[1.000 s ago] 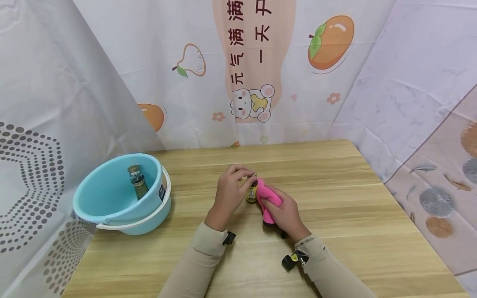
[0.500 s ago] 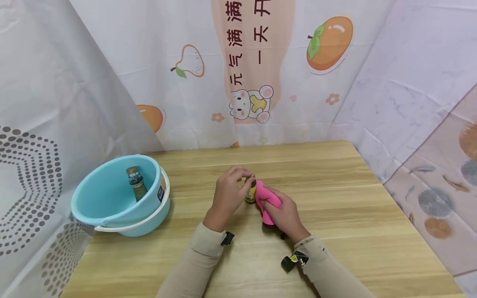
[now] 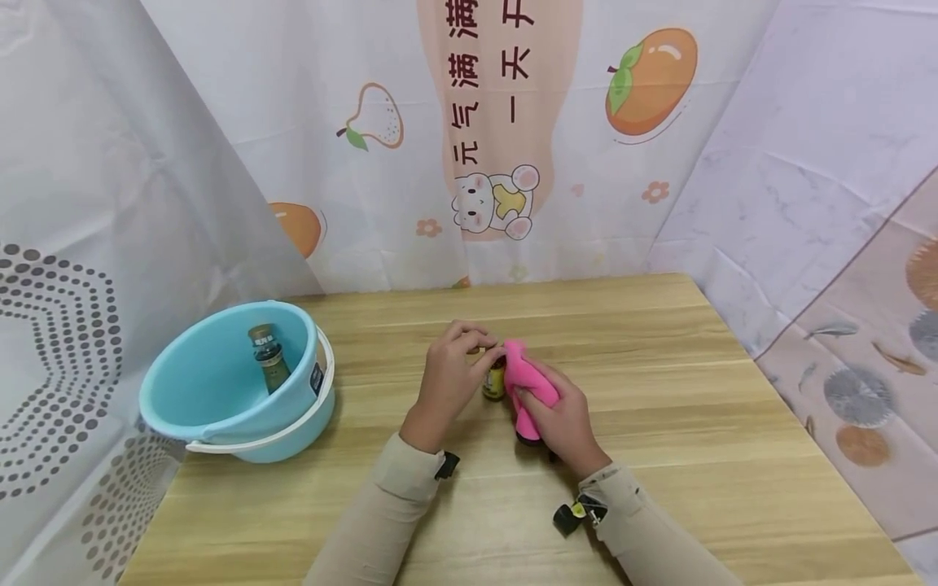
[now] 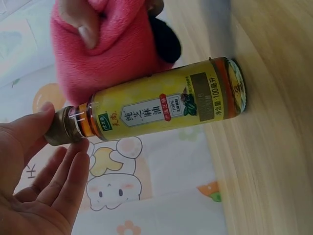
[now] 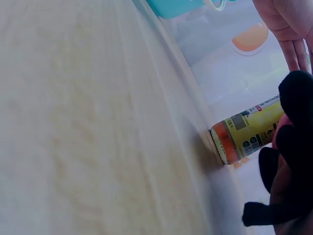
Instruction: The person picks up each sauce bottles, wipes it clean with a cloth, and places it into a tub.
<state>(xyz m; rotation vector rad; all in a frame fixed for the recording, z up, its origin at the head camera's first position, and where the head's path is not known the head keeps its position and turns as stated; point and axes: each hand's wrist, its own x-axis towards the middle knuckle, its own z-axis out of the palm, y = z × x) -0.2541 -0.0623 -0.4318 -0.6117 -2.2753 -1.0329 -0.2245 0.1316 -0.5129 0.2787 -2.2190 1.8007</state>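
Note:
A small sesame oil bottle (image 4: 161,103) with a yellow label stands near the middle of the table. My left hand (image 3: 453,370) pinches its brown cap (image 4: 59,127) between thumb and fingertips. In my right hand (image 3: 563,419) is a soft, fleecy pink thing (image 4: 105,63) with black parts; I cannot tell if it is a plush toy or a cloth. It is bunched up under the thumb and lies right along the bottle's side, up by the neck. The right wrist view shows the bottle's lower end, with black soft pieces covering much of the hand.
A light blue bucket (image 3: 167,389) with a white handle (image 3: 256,443) is at the left of the wooden table (image 3: 659,488). Inside it leans another bottle (image 3: 273,362) with a gold cap. Printed curtains (image 3: 293,122) hang behind and beside the table.
The pink thing in my right hand has shifted slightly upward along the bottle, its tip now higher beside the cap. My left hand keeps its pinch on the cap.

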